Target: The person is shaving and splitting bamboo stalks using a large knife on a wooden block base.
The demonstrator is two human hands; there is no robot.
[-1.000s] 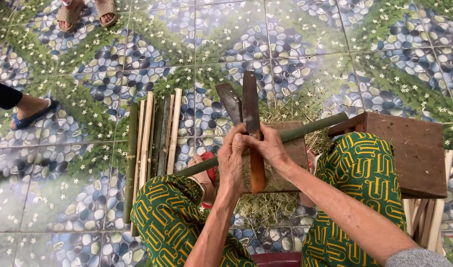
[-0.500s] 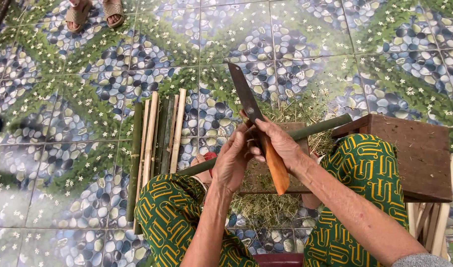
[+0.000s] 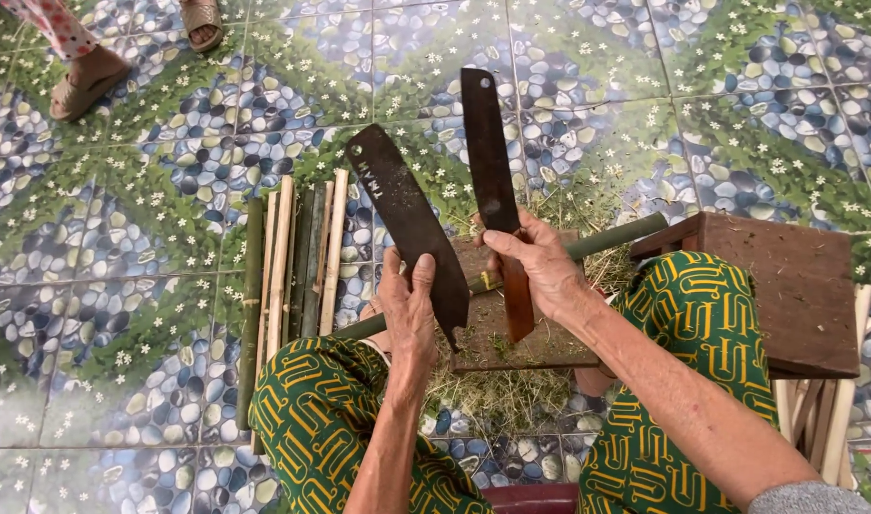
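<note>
My left hand point(image 3: 409, 309) grips a broad dark cleaver point(image 3: 411, 228) by its lower end, blade pointing up and to the left. My right hand point(image 3: 540, 262) is closed on a narrower knife point(image 3: 488, 152) with a brown wooden handle point(image 3: 519, 305), held nearly upright. The two blades stand side by side, a little apart. Under both hands a long green bamboo stick point(image 3: 616, 238) runs slantwise across a worn wooden block point(image 3: 549, 347) between my knees. Pale shavings point(image 3: 492, 395) lie below the block.
A row of split bamboo strips point(image 3: 293, 257) lies on the patterned tile floor to the left. A dark wooden stool point(image 3: 787, 286) stands at my right, with more strips point(image 3: 825, 409) beneath it. Another person's sandalled feet point(image 3: 83, 76) are at the top left.
The two blades were held together over the block; now they are raised and separated, the cleaver in my left hand and the narrow knife upright in my right.
</note>
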